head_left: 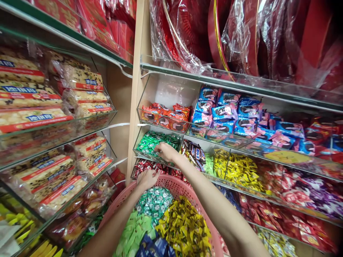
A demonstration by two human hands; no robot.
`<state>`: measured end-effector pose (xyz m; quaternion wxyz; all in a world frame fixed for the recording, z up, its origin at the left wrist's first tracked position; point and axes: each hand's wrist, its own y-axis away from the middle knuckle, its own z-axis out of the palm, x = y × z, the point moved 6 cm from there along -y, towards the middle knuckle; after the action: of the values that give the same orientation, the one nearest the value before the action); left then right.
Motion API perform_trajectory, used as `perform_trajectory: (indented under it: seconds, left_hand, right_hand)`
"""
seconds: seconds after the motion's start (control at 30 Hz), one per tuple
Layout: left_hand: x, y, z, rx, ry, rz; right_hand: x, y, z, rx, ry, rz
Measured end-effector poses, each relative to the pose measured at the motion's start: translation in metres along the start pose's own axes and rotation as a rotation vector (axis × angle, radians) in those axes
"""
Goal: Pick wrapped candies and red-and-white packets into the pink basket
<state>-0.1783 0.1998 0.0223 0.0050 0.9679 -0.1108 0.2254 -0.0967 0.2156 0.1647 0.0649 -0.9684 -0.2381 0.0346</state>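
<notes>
A pink perforated basket (184, 185) holds heaps of wrapped candy: green-and-white pieces (154, 203), light green ones (134, 230), yellow ones (184, 228) and dark blue ones (155, 246). My left hand (147, 179) lies at the basket's far rim, its fingers curled over the edge. Over the front of a glass shelf bin of green candies (152, 141) is my right hand (165, 151), its fingers bent down at the candies. Whether anything is between those fingers is hidden.
Wrapped bars (198, 154) and yellow candies (241, 169) fill bins right of the green ones. Blue cookie packs (225, 110) and orange packs (166, 116) sit one shelf up. Packaged pastries (45, 116) line the left shelves. Glass shelf edges (241, 87) cross the view.
</notes>
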Motion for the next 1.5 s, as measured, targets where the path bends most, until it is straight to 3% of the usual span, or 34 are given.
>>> perform_trajectory:
  seconds: [0.2, 0.47, 0.57, 0.7, 0.87, 1.0, 1.17, 1.33, 1.5]
  left_hand:
    - [-0.002, -0.001, 0.000, 0.008, -0.019, 0.010]
    - [-0.006, -0.002, -0.001, 0.014, -0.014, 0.028]
    - [-0.006, -0.002, -0.001, 0.018, -0.018, 0.033]
    - [-0.007, -0.001, -0.003, 0.015, -0.015, 0.009]
    - [-0.006, 0.000, -0.006, 0.018, -0.014, 0.001]
    - [-0.004, 0.000, -0.009, 0.008, -0.020, -0.008]
    - [0.000, 0.002, -0.010, 0.015, -0.011, -0.008]
    - [0.000, 0.001, -0.006, -0.002, -0.027, 0.011]
    - [-0.001, 0.003, -0.008, -0.006, 0.030, 0.016]
  right_hand:
    - [0.005, -0.019, 0.020, -0.134, 0.016, 0.027]
    - [0.008, -0.022, 0.020, -0.118, 0.022, 0.039]
    - [0.012, -0.023, 0.016, -0.069, -0.030, 0.051]
    - [0.019, -0.019, 0.001, 0.089, -0.168, 0.065]
    - [0.007, 0.016, -0.022, 0.330, -0.439, -0.034]
    - [-0.016, 0.062, -0.023, 0.407, -0.521, -0.090]
    - [-0.039, 0.101, -0.013, 0.426, -0.371, -0.120]
    - [-0.037, 0.113, -0.001, 0.382, -0.391, -0.114]
    - [-0.029, 0.123, 0.043, 0.247, -0.442, -0.042]
